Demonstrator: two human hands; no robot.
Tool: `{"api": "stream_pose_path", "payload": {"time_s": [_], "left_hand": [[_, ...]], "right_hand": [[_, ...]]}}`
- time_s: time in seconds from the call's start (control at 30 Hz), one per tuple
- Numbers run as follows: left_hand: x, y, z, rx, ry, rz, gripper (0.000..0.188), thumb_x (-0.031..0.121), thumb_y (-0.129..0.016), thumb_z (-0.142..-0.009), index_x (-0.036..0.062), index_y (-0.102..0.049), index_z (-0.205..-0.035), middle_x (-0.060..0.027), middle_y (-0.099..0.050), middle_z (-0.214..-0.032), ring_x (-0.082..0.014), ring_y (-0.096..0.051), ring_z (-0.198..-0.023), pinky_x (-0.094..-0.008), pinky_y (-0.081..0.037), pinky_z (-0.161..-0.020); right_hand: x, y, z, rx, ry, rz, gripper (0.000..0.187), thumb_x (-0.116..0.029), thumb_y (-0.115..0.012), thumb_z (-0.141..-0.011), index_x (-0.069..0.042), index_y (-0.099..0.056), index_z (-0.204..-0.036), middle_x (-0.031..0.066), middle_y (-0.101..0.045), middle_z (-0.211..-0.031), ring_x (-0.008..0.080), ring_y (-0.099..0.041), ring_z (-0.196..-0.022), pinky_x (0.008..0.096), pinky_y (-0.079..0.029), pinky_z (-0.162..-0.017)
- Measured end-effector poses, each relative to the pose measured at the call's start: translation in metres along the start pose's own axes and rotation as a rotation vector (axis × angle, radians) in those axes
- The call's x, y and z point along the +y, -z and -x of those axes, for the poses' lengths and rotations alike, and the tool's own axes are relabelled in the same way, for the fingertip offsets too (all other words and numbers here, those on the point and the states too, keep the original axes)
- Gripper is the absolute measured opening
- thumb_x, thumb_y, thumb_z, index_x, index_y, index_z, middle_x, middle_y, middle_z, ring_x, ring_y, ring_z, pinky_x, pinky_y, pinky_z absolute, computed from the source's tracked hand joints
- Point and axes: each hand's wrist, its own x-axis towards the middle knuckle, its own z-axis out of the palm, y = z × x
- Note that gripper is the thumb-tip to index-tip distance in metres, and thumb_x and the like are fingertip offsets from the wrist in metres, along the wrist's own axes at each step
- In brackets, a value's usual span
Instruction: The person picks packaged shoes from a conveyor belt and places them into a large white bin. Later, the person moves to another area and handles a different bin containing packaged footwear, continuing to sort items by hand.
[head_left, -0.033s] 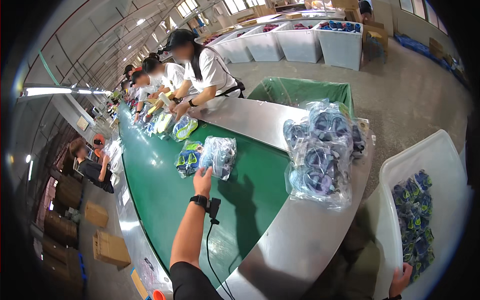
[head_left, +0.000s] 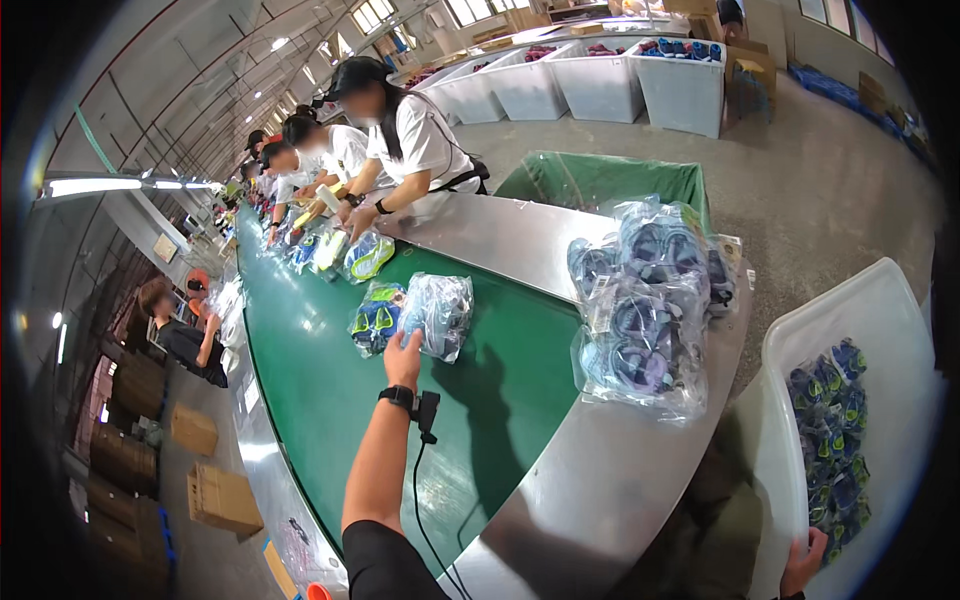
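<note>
My left hand (head_left: 403,360) reaches over the green conveyor belt (head_left: 330,430), its fingers closed on the near corner of a clear bag of light blue shoes (head_left: 438,312). Touching that bag on its left lies another bag, with dark blue and lime shoes (head_left: 378,318). At the lower right my right hand (head_left: 803,565) is curled round the near rim of a translucent white bin (head_left: 775,400); part of its fingers is hidden. Inside the bin lie several bagged navy and lime shoes (head_left: 832,450).
Bagged blue-grey shoes (head_left: 645,330) are piled on the metal table edge (head_left: 600,480) to the right. Behind them stands a green-lined container (head_left: 610,180). A co-worker in white (head_left: 430,140) handles bagged shoes at the belt's far side. Several white bins (head_left: 680,95) line the back.
</note>
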Motion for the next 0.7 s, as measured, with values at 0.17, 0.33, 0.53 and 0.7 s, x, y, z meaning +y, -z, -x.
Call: {"api": "stream_pose_path", "payload": {"time_s": [0.17, 0.33, 0.53, 0.7], "left_hand": [[-0.031, -0.020, -0.065, 0.023, 0.052, -0.087, 0.075, 0.045, -0.076, -0.089, -0.0096, -0.060, -0.137, -0.0260, -0.065, -0.135, -0.0327, -0.066, -0.120, -0.0391, -0.048, -0.105], [-0.047, -0.037, -0.076, 0.033, 0.222, -0.066, 0.084, 0.042, -0.082, -0.085, -0.0051, -0.049, -0.146, -0.0188, -0.070, -0.114, -0.0254, -0.070, -0.087, -0.0369, -0.058, -0.067], [-0.020, -0.028, -0.041, -0.215, 0.362, 0.119, 0.064, 0.024, -0.079, -0.086, -0.0081, -0.050, -0.133, -0.0047, -0.059, -0.069, -0.0149, -0.055, -0.048, -0.0290, -0.044, -0.040], [-0.005, -0.021, 0.055, -0.077, 0.126, 0.346, 0.062, 0.005, -0.078, -0.083, -0.0023, -0.043, -0.134, -0.0096, -0.063, -0.102, -0.0194, -0.065, -0.074, -0.0353, -0.059, -0.057]], "right_hand": [[-0.008, 0.004, -0.002, -0.032, -0.096, -0.044, 0.036, -0.032, -0.061, -0.105, -0.001, -0.065, -0.123, 0.0203, -0.065, -0.117, 0.0409, -0.061, -0.110, 0.0449, -0.048, -0.096], [-0.012, 0.004, -0.002, -0.039, -0.077, -0.005, 0.034, -0.031, -0.060, -0.105, -0.003, -0.066, -0.122, 0.0199, -0.065, -0.116, 0.0415, -0.060, -0.109, 0.0461, -0.047, -0.095], [0.001, -0.006, 0.000, 0.000, -0.069, -0.049, 0.035, -0.029, -0.063, -0.099, -0.002, -0.062, -0.123, 0.0183, -0.061, -0.116, 0.0384, -0.059, -0.109, 0.0446, -0.046, -0.096], [0.005, -0.015, 0.003, 0.057, -0.044, -0.207, 0.030, -0.021, -0.059, -0.095, 0.002, -0.055, -0.114, 0.0154, -0.053, -0.106, 0.0328, -0.054, -0.100, 0.0409, -0.044, -0.094]]}}
